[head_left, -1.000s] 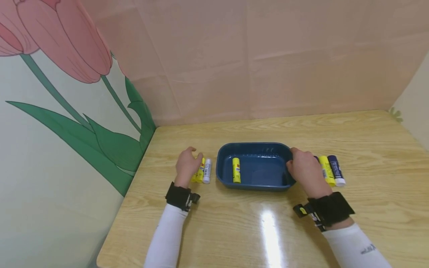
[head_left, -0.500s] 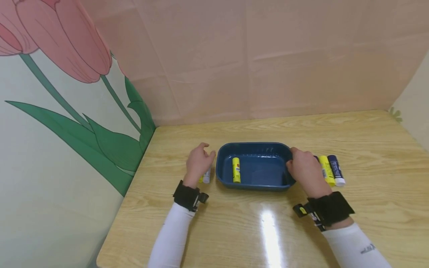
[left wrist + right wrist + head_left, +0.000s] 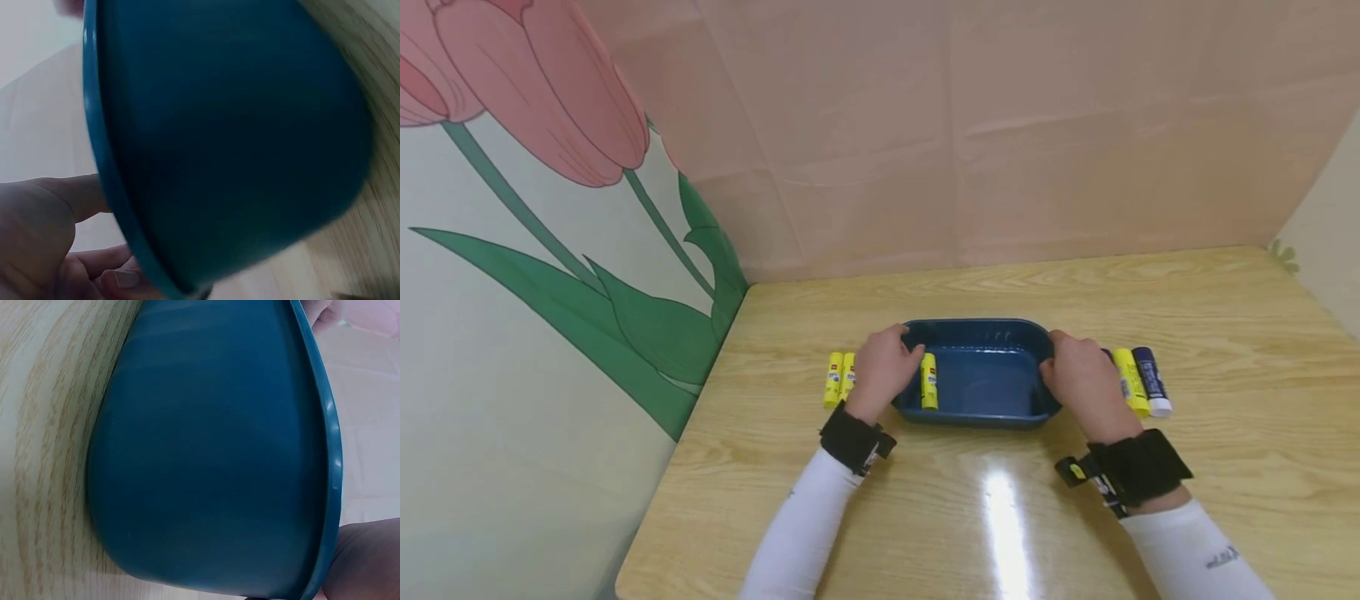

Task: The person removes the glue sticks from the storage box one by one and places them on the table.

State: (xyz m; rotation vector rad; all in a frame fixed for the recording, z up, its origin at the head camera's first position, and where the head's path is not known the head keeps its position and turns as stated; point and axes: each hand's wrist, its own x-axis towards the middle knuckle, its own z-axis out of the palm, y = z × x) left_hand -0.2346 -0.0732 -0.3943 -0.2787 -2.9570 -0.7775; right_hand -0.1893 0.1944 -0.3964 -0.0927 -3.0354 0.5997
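A deep blue rectangular dish (image 3: 985, 421) stands on the table with one yellow glue stick (image 3: 929, 383) lying inside, near its left end. My right hand (image 3: 1086, 387) grips the dish's right rim; in the right wrist view, part of that hand (image 3: 365, 562) shows beyond the rim. Over the left rim is my left hand (image 3: 883, 367), its thumb above the inside, beside the glue stick. The left wrist view has its loosely bent fingers (image 3: 119, 275) partly behind the rim, with no held thing visible. Left of the dish lie yellow glue sticks (image 3: 833, 379), partly covered by the left hand.
Right of the dish, another yellow glue stick (image 3: 1131, 383) and a dark blue one with a white end (image 3: 1152, 382) lie side by side, next to one mostly hidden by the right hand. A pink cloth (image 3: 962, 150) hangs behind the wooden table (image 3: 737, 500).
My left hand has moved right, from above the left glue sticks to over the dish's left rim, uncovering yellow sticks and hiding the white one. The right hand and the dish stay put.
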